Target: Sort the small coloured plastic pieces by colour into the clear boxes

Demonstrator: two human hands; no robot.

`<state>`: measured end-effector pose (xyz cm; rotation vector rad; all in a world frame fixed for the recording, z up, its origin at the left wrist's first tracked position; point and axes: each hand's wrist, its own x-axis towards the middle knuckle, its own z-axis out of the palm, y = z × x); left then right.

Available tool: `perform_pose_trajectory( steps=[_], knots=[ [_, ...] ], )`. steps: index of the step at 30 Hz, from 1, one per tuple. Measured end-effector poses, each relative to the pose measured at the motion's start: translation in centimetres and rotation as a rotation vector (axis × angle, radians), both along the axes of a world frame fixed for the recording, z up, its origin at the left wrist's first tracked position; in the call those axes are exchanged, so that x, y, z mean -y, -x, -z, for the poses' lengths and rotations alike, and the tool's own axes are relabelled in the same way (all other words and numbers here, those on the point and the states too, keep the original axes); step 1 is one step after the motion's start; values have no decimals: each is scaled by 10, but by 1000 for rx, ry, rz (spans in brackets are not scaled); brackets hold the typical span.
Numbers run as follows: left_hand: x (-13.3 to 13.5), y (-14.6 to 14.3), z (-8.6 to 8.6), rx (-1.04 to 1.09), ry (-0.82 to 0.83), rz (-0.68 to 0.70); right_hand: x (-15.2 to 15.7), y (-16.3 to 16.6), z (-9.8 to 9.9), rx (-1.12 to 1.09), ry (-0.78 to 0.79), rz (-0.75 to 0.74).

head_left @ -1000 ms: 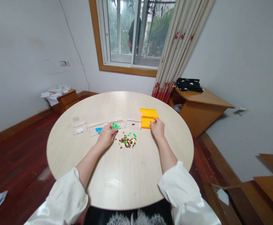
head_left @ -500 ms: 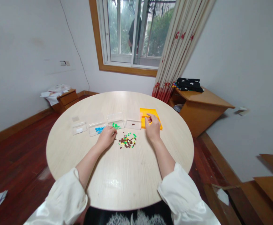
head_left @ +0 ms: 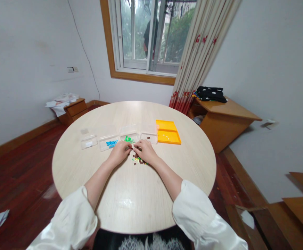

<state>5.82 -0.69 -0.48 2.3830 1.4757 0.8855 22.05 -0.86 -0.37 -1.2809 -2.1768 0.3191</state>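
Small toy building bricks lie in a mixed pile [head_left: 138,160] of brown, green, yellow and white on the round table. At the pile's upper left, my left hand [head_left: 120,153] is closed in a pinch, with a tiny dark brown brick [head_left: 131,149] at its fingertips. My right hand [head_left: 146,151] hovers close beside it, covering part of the pile. Its fingers are bent together, and whatever they hold is too small to make out. Just beyond the hands are clear boxes with blue bricks [head_left: 112,143], green bricks [head_left: 128,139] and one brown brick [head_left: 148,138].
An open orange case [head_left: 169,141] with several white bits inside stands right of the clear boxes. A smaller clear box [head_left: 89,143] sits at the left end of the row. The pale round table [head_left: 133,205] has its near edge by my lap.
My right hand has left the orange case and moved left to the pile, beside my left hand. White bits now show in the case. My left hand has barely moved.
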Motion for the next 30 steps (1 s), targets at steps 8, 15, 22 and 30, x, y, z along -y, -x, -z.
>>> perform_pose_trajectory(
  steps=[8, 15, 22, 30],
  knots=[
    [1, 5, -7, -32, -64, 24, -1, 4, 1, 8, 44, 20],
    [-1, 11, -7, -125, -39, -7, 1, 5, 0, 10, 13, 30],
    [1, 5, -4, -169, -41, 36, -1, 7, 2, -4, 48, 22],
    [3, 3, -6, -67, -12, 3, -5, 0, -2, -245, 9, 72]
  ],
)
